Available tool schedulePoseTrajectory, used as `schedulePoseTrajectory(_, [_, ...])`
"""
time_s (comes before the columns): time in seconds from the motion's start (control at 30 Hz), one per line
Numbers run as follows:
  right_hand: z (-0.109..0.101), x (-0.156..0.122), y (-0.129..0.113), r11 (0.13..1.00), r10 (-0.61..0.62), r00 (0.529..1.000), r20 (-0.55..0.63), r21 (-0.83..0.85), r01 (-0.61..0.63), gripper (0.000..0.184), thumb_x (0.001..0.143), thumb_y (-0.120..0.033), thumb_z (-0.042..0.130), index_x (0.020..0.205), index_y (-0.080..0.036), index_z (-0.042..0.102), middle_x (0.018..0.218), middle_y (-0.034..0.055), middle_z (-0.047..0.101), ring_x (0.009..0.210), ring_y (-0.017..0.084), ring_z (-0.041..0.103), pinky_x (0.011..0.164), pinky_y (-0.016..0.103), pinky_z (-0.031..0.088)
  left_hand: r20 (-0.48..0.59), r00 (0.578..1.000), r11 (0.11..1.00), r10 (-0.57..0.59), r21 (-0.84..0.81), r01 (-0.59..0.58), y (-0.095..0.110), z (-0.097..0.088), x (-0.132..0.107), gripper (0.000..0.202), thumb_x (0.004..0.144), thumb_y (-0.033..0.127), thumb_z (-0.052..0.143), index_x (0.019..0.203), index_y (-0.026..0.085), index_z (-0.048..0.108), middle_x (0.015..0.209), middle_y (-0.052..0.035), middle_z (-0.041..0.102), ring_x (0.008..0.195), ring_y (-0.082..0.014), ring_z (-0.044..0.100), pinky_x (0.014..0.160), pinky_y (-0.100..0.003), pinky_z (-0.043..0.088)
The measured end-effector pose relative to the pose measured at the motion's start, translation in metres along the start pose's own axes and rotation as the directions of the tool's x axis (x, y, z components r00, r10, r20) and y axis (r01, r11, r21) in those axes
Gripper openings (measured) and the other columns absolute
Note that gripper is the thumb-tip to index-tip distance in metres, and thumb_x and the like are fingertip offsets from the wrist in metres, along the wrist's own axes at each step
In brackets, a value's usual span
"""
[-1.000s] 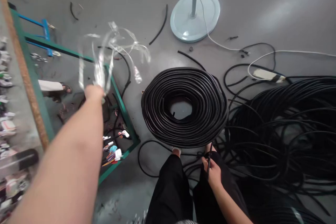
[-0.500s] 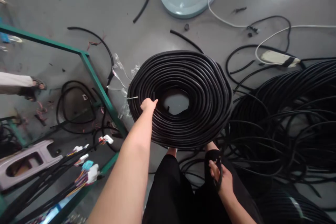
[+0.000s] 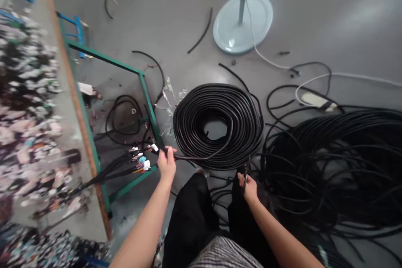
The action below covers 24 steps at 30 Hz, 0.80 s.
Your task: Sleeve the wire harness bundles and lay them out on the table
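A large coil of black cable (image 3: pixel 185 121) stands in front of my feet, its hollow middle showing grey floor. My left hand (image 3: pixel 167 162) is closed around the cable's free end, left of the coil. From that grip a length of cable (image 3: pixel 201 158) runs right across the coil's near side and curves up into its inner turns. My right hand (image 3: pixel 248 186), low at the coil's near right edge, is closed around a slim dark hand tool (image 3: pixel 245 176). Whether the tool is scissors or cutters I cannot tell.
A larger loose heap of black cable (image 3: pixel 314 134) lies on the right. At the left stand a green metal frame (image 3: pixel 109 59) and a table (image 3: pixel 72 71) piled with connectors; wire harnesses (image 3: pixel 116 167) overhang its edge. Beyond the coil is a round pale stand base (image 3: pixel 232 37).
My left hand has drawn the cable's end out of the coil toward the left and nearer me. My right hand has come up beside the coil. The view has shifted, bringing in the table.
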State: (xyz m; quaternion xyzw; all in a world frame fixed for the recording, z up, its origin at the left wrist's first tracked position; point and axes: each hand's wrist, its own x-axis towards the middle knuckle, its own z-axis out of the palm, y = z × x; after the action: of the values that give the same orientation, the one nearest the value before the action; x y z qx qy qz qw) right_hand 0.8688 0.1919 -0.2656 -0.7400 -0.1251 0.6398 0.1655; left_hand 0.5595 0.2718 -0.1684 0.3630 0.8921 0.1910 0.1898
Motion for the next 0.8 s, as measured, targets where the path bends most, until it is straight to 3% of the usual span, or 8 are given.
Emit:
schedulePoseTrajectory(0.07, [-0.027, -0.021, -0.021, 0.999, -0.026, 1.0, 0.018, -0.02, 0.026, 0.059, 0.049, -0.073, 0.068, 0.059, -0.018, 0.048, 0.049, -0.0045, 0.036, 0.049, 0.009, 0.034, 0.047, 0.025, 0.031, -0.02, 0.999, 0.996, -0.027, -0.09, 0.025, 0.021, -0.052, -0.037, 0.036, 0.089, 0.051, 0.051, 0.094, 0.017, 0.061, 0.084, -0.0067, 0.072, 0.07, -0.0172, 0.067, 0.064, -0.027, 0.054])
schedulePoseTrajectory(0.17, [-0.078, -0.059, -0.05, 0.995, -0.07, 0.997, -0.023, -0.069, 0.068, 0.056, 0.048, -0.069, 0.069, 0.063, -0.016, 0.054, 0.05, -0.0033, 0.039, 0.049, 0.01, 0.035, 0.047, 0.026, 0.031, -0.058, 0.993, 0.983, -0.108, -0.157, 0.097, 0.039, -0.105, -0.071, 0.041, 0.083, 0.056, 0.058, 0.09, 0.017, 0.063, 0.08, -0.0069, 0.072, 0.06, -0.0153, 0.064, 0.06, -0.027, 0.054])
schedulePoseTrajectory(0.27, [-0.12, -0.09, -0.081, 0.982, -0.127, 0.987, -0.1, -0.153, 0.11, 0.051, 0.052, -0.065, 0.067, 0.063, -0.017, 0.054, 0.05, -0.0016, 0.042, 0.048, 0.011, 0.036, 0.045, 0.027, 0.03, -0.096, 0.964, 0.942, -0.25, -0.255, 0.219, 0.043, -0.139, -0.094, 0.045, 0.077, 0.06, 0.062, 0.087, 0.016, 0.062, 0.076, -0.0067, 0.071, 0.049, -0.0123, 0.057, 0.049, -0.025, 0.049])
schedulePoseTrajectory(0.37, [-0.131, -0.103, -0.12, 0.952, -0.231, 0.962, -0.144, -0.237, 0.194, 0.049, 0.056, -0.064, 0.066, 0.059, -0.018, 0.049, 0.048, -0.001, 0.042, 0.046, 0.011, 0.036, 0.044, 0.027, 0.029, 0.012, 0.923, 0.838, -0.385, -0.414, 0.355, 0.042, -0.162, -0.131, 0.044, 0.075, 0.059, 0.064, 0.084, 0.016, 0.062, 0.076, -0.0064, 0.07, 0.048, -0.0111, 0.055, 0.041, -0.021, 0.04])
schedulePoseTrajectory(0.5, [-0.091, -0.109, -0.179, 0.876, -0.373, 0.927, -0.039, -0.343, 0.338, 0.051, 0.055, -0.066, 0.067, 0.06, -0.018, 0.051, 0.049, -0.0007, 0.043, 0.046, 0.011, 0.036, 0.045, 0.027, 0.029, 0.295, 0.859, 0.64, -0.418, -0.575, 0.509, 0.04, -0.189, -0.203, 0.038, 0.077, 0.055, 0.066, 0.08, 0.017, 0.064, 0.064, -0.0019, 0.063, 0.047, -0.0097, 0.051, 0.044, -0.021, 0.039])
schedulePoseTrajectory(0.63, [-0.022, -0.136, -0.221, 0.72, -0.478, 0.863, 0.164, -0.49, 0.492, 0.049, 0.06, -0.066, 0.064, 0.059, -0.018, 0.053, 0.05, 0.0008, 0.045, 0.048, 0.013, 0.039, 0.048, 0.028, 0.033, 0.412, 0.819, 0.513, -0.399, -0.639, 0.572, 0.03, -0.216, -0.258, 0.043, 0.077, 0.061, 0.065, 0.077, 0.017, 0.065, 0.073, -0.0039, 0.063, 0.049, -0.0098, 0.05, 0.044, -0.022, 0.034])
schedulePoseTrajectory(0.73, [0.037, -0.174, -0.235, 0.479, -0.497, 0.781, 0.378, -0.631, 0.61, 0.051, 0.066, -0.069, 0.058, 0.062, -0.018, 0.06, 0.052, 0.0051, 0.054, 0.052, 0.018, 0.049, 0.05, 0.029, 0.036, 0.432, 0.822, 0.535, -0.37, -0.625, 0.569, 0.017, -0.243, -0.274, 0.045, 0.08, 0.062, 0.061, 0.077, 0.017, 0.065, 0.056, 0.0007, 0.052, 0.046, -0.0092, 0.042, 0.046, -0.022, 0.029])
schedulePoseTrajectory(0.8, [0.089, -0.207, -0.23, 0.229, -0.438, 0.683, 0.584, -0.663, 0.713, 0.052, 0.07, -0.068, 0.056, 0.067, -0.017, 0.065, 0.058, 0.0082, 0.061, 0.058, 0.022, 0.056, 0.053, 0.03, 0.037, 0.413, 0.841, 0.581, -0.35, -0.608, 0.541, 0.006, -0.265, -0.277, 0.043, 0.082, 0.059, 0.06, 0.073, 0.017, 0.063, 0.057, 0.0009, 0.05, 0.052, -0.0108, 0.044, 0.052, -0.023, 0.033])
